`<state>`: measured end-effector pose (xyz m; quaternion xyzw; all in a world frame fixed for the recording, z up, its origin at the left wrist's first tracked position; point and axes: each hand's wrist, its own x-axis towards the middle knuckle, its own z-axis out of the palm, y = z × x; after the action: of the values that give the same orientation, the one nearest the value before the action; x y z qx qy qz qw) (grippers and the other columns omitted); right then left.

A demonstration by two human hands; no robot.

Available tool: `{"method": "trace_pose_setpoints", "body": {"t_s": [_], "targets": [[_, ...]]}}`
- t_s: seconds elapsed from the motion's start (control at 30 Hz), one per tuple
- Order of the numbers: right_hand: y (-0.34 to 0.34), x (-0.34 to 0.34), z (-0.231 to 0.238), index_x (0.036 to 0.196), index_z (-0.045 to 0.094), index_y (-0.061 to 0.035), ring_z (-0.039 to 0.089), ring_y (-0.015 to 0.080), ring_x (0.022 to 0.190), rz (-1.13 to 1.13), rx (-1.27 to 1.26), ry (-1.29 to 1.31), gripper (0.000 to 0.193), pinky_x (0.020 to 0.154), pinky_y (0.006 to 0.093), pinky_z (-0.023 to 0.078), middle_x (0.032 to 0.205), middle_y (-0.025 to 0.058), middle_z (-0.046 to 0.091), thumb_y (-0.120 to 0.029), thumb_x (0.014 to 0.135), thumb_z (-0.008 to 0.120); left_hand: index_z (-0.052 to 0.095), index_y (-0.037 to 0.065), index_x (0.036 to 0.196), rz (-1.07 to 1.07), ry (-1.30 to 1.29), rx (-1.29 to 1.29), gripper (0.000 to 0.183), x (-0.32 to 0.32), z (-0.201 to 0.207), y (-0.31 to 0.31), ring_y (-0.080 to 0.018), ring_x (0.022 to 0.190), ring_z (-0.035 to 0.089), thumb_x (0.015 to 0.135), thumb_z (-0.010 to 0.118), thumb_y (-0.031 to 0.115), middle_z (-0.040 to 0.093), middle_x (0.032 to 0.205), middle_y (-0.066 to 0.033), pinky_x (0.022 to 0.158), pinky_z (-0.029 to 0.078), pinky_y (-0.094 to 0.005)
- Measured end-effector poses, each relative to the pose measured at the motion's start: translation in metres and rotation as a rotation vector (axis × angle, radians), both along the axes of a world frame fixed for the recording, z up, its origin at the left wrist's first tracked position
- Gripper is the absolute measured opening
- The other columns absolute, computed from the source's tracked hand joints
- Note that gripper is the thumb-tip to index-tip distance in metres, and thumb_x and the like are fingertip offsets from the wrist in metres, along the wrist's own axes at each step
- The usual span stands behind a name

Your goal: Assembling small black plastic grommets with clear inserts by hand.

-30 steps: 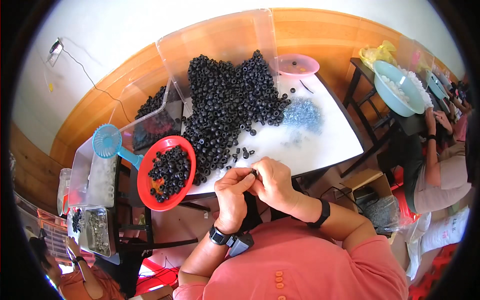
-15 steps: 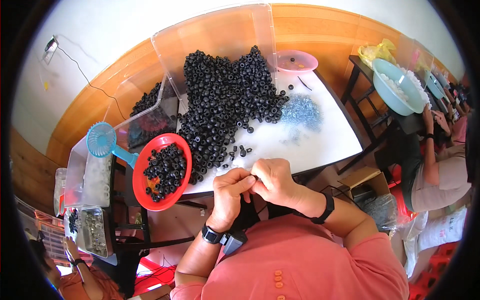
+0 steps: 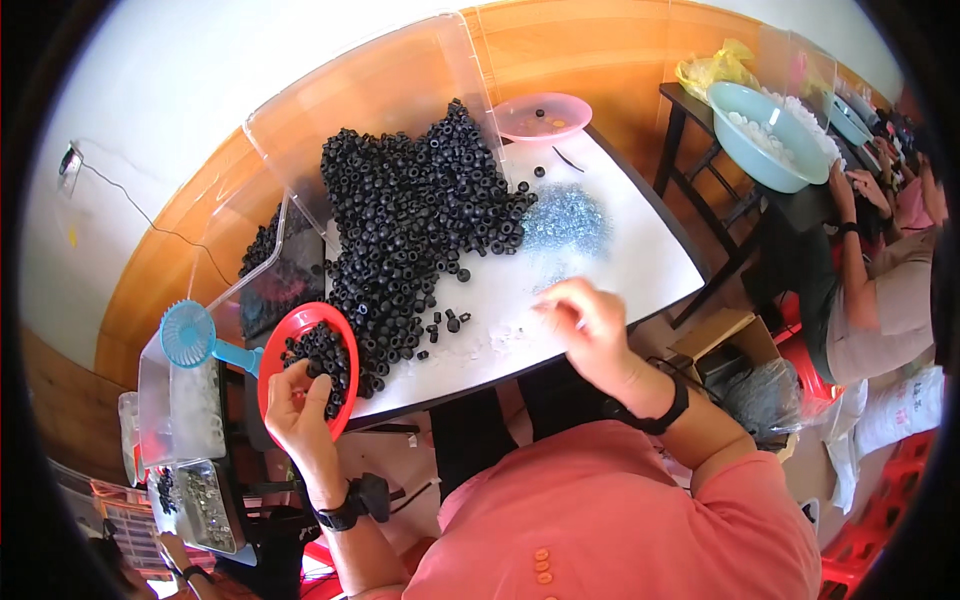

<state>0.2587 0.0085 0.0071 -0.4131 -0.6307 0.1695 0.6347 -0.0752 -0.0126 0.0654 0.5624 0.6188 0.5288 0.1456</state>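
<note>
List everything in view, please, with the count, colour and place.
small hollow plastic parts: many, black, table and bowl
flat four-sided tabletop: one, white, centre
rectangular plastic bins: at least two, clear, behind and left of the heap
round plastic bowl: one, red, tabletop's left edge
round-headed plastic fan: one, light blue, left of the bowl
tiny glossy pieces: many, bluish, right of the heap
shallow round plastic dish: one, pink, far table corner
deep round plastic basin: one, pale blue, right-hand table
crumpled plastic bag: one, yellow, beside the basin
cardboard box: one, brown, right
other people: at least two, partly visible, left and right
person's shirt: one, coral pink, bottom
left hand: one, bare, at the bowl
right hand: one, bare, blurred, tabletop's near edge
</note>
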Motion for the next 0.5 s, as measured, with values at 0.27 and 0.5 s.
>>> {"method": "trace_pose_setpoints", "body": {"t_s": [0.27,0.5], "targets": [[0.014,0.019,-0.018,0.088,0.059,-0.0012,0.046,0.0041,0.057,-0.015,-0.034,0.223,0.012,0.051,0.0220,0.037,0.066,-0.0007,0.056,-0.001,0.089,0.072,0.069,-0.001,0.101,-0.512,0.457,0.202,0.025,0.135,-0.027,0.025,-0.0309,0.098,0.058,0.076,0.069,-0.005,0.066,0.100,-0.0144,0.087,0.047,-0.0383],[0.011,0.021,-0.019,0.087,0.059,-0.0008,0.051,0.0097,0.056,-0.023,-0.057,0.141,0.013,0.052,0.0256,0.042,0.066,0.0058,0.057,0.000,0.086,0.072,0.065,0.000,0.096,-0.536,0.678,0.303,0.020,0.196,-0.048,0.071,-0.0341,0.085,0.056,0.076,0.065,-0.003,0.058,0.087,-0.0141,0.072,0.049,-0.0434]]}}
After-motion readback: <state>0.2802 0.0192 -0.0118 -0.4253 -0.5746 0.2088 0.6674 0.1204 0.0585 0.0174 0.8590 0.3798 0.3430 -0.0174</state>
